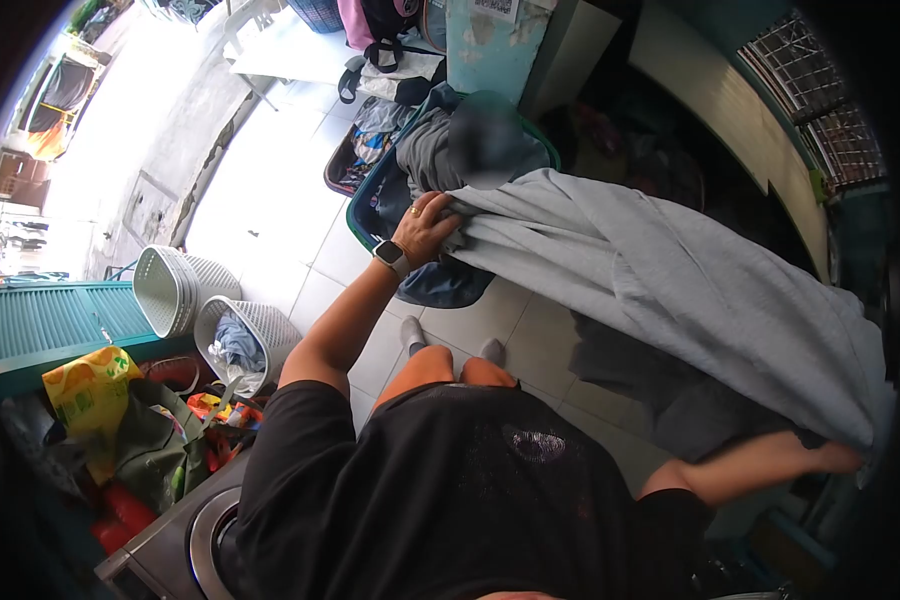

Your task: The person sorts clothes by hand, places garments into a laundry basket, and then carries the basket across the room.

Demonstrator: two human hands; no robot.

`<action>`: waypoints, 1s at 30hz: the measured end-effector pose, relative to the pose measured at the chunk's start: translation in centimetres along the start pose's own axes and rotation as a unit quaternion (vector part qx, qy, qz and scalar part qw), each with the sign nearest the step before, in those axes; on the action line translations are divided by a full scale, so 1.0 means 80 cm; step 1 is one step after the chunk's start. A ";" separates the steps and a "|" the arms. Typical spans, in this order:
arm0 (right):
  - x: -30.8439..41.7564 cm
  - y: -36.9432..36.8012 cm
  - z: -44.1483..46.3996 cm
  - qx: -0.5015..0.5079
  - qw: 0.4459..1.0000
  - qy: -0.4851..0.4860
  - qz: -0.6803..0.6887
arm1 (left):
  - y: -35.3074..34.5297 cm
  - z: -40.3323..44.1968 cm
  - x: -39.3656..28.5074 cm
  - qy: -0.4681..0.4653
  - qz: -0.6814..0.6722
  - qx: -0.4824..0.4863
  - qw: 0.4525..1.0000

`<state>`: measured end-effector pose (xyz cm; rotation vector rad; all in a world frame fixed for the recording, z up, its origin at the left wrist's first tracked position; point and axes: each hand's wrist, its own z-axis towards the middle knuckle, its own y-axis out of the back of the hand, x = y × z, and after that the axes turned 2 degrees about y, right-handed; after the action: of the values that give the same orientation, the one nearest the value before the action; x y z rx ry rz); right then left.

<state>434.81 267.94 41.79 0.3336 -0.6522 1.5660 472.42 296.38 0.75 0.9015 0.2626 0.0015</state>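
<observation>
A long light grey cloth [630, 250] stretches from the middle of the view to the far right. My left hand [427, 226], with a watch on the wrist, grips its bunched left end above a green-rimmed basket [362, 208]. At the cloth's lower right end is my right hand [838, 458], dim and partly hidden, with its fingers not clearly visible. Dark grey fabric [650, 390] hangs beneath the light cloth. Grey and dark clothes [425, 150] fill the basket, and some dark cloth hangs over its near side.
White baskets [165, 290] stand at the left, one holding blue cloth [235, 343]. Bags [95, 395] lie at the lower left beside a front-loading machine [210, 530]. Behind the basket are a smaller bin of clothes [375, 125] and a pale green pillar [490, 60].
</observation>
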 end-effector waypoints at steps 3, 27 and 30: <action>0.006 0.012 0.036 -0.003 1.000 0.003 0.000 | 0.029 0.001 -0.016 0.005 -0.068 -0.003 0.998; -0.090 0.163 0.133 -0.061 0.966 -0.222 -0.118 | -0.050 0.022 0.063 0.640 -0.112 0.019 0.760; -0.199 0.220 0.031 0.098 0.906 -0.380 -0.159 | -0.090 -0.025 0.111 0.600 -0.081 0.018 0.795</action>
<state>418.99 253.72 31.04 1.1806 -0.9749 1.1555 479.81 294.42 -7.99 0.8048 1.5399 0.4292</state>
